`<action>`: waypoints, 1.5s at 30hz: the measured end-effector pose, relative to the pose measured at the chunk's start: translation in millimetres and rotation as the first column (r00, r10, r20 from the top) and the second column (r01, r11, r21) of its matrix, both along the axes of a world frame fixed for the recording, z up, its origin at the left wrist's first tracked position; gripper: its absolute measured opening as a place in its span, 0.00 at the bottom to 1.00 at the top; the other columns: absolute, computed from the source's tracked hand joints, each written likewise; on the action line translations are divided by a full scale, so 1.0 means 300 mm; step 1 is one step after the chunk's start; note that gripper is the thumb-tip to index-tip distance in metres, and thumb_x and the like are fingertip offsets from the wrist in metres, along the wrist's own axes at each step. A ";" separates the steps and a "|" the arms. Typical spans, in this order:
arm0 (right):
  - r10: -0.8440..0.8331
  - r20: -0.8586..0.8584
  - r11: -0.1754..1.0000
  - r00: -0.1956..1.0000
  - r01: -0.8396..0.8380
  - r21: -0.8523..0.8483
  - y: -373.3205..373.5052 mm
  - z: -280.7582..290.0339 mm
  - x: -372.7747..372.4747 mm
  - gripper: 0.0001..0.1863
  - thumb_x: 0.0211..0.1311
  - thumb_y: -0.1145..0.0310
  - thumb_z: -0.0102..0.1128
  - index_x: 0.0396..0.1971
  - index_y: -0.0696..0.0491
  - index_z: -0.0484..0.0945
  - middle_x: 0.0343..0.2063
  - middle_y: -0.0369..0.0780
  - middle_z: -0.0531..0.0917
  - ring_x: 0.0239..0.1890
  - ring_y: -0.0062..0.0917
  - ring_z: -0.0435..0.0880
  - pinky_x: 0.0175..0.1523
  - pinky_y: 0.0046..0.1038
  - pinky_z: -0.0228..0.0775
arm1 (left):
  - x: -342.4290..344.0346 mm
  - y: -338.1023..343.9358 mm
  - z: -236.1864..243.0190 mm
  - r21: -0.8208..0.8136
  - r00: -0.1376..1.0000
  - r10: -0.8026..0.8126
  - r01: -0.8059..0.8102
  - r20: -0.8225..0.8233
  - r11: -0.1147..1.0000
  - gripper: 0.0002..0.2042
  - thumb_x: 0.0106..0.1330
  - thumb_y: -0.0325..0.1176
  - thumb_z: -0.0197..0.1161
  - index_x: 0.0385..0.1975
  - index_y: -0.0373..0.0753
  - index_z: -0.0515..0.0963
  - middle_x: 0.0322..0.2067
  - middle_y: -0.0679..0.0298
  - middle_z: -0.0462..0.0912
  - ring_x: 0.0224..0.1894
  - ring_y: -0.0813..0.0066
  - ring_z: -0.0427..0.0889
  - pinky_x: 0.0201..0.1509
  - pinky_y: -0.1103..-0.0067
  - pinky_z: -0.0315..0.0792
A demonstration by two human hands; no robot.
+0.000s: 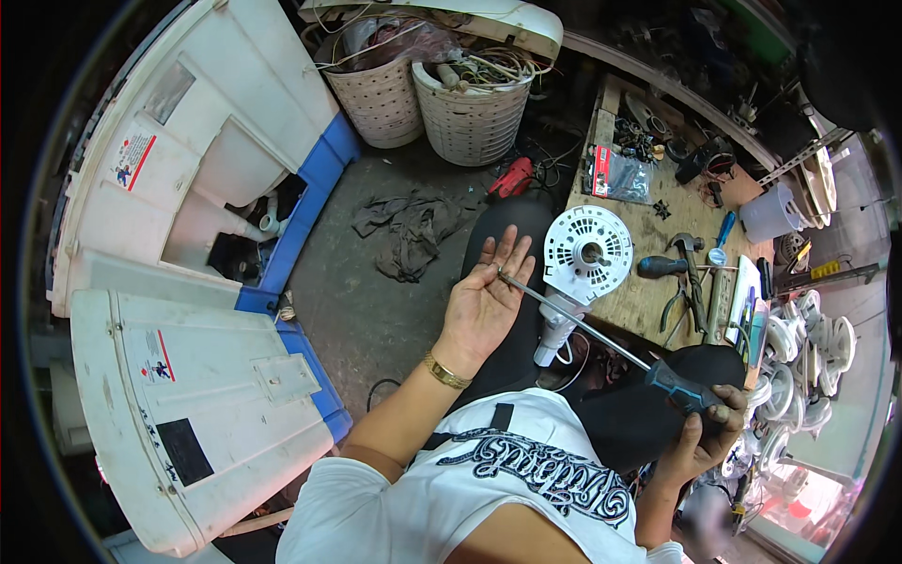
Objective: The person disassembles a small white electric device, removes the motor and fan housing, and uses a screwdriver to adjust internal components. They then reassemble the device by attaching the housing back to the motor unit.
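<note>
Crosswise, one screwdriver [665, 380] is gripped at its handle by the right hand [711, 428], its tip reaching the unclenched left hand [479, 299]. One white fan part [575, 256], beyond the screwdriver, and, farther off, two baskets [474, 120] are seen.

At left stand a far white-and-blue plastic casing [202, 113] and a near white-and-blue plastic casing [122, 376]. Two white perforated plastic baskets [474, 122] stand side by side at the far end. A dark crumpled cloth [409, 230] lies on the grey floor [329, 282], left of a white, round, slotted motor housing [564, 254]. Right of that is a flat wooden workbench [620, 235], bearing a claw hammer [697, 301] nearer than the pale cylindrical plastic bucket [770, 214] at its right edge.
</note>
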State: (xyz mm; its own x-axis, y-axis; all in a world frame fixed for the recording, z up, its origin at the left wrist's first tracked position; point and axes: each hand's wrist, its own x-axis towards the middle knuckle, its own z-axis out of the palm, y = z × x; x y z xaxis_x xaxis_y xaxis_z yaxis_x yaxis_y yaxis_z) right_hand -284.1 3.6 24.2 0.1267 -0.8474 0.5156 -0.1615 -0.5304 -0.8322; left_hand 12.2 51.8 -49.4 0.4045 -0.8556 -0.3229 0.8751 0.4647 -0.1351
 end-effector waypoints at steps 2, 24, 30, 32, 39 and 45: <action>-0.008 -0.029 1.000 1.000 0.007 -0.014 0.012 0.010 0.006 0.16 0.61 0.62 0.66 0.36 0.50 0.67 0.45 0.46 0.71 0.49 0.30 0.70 0.56 0.33 0.65 | -0.007 -0.008 0.001 -0.001 1.000 0.004 -0.004 0.018 1.000 0.14 0.72 0.19 0.38 0.50 0.38 0.68 0.65 0.54 0.67 0.73 0.54 0.59 0.76 0.60 0.58; -0.130 -0.136 0.966 0.982 0.095 -0.239 0.072 0.007 -0.013 0.14 0.60 0.65 0.67 0.35 0.50 0.68 0.45 0.48 0.71 0.48 0.35 0.72 0.53 0.35 0.69 | -0.040 -0.056 0.002 -0.066 0.993 0.046 -0.054 -0.108 0.996 0.17 0.68 0.16 0.37 0.51 0.32 0.71 0.59 0.59 0.73 0.75 0.59 0.54 0.78 0.61 0.55; -0.127 -0.157 0.955 0.979 0.078 -0.284 0.095 -0.018 -0.030 0.12 0.63 0.67 0.62 0.37 0.50 0.66 0.49 0.48 0.72 0.53 0.35 0.71 0.60 0.38 0.62 | -0.045 -0.077 0.010 -0.051 0.993 0.056 -0.061 -0.100 0.997 0.17 0.67 0.16 0.38 0.51 0.32 0.72 0.62 0.53 0.70 0.75 0.59 0.53 0.78 0.62 0.53; -0.126 -0.141 0.953 0.982 0.080 -0.291 0.105 -0.034 -0.025 0.12 0.64 0.67 0.63 0.37 0.49 0.66 0.49 0.48 0.72 0.53 0.36 0.71 0.59 0.38 0.64 | -0.040 -0.079 0.010 -0.035 0.995 0.056 -0.059 -0.080 0.998 0.16 0.68 0.16 0.38 0.49 0.32 0.72 0.64 0.49 0.68 0.75 0.58 0.54 0.78 0.62 0.54; -0.107 -0.063 0.950 0.992 0.084 -0.301 0.117 -0.087 0.011 0.13 0.64 0.68 0.64 0.38 0.48 0.66 0.51 0.48 0.71 0.53 0.36 0.72 0.56 0.36 0.70 | -0.012 -0.132 0.077 0.048 0.991 0.134 -0.133 -0.001 0.990 0.12 0.68 0.17 0.36 0.38 0.35 0.71 0.62 0.42 0.68 0.73 0.57 0.59 0.76 0.63 0.58; -0.065 0.068 0.955 0.996 0.081 -0.285 0.100 -0.131 0.094 0.15 0.62 0.71 0.67 0.37 0.47 0.65 0.53 0.46 0.70 0.55 0.34 0.73 0.57 0.33 0.71 | 0.041 -0.241 0.153 -0.090 0.976 0.216 -0.217 -0.024 0.972 0.13 0.69 0.15 0.38 0.42 0.35 0.70 0.47 0.58 0.78 0.69 0.55 0.66 0.75 0.59 0.61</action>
State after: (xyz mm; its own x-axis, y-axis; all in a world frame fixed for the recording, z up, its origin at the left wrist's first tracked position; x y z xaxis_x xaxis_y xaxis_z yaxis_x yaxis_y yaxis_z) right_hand -255.9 33.7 -15.0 0.0329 -0.6686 0.7429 -0.1650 -0.7367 -0.6557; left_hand 24.4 -20.5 -3.4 0.5792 -0.7746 -0.2541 0.7529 0.6278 -0.1976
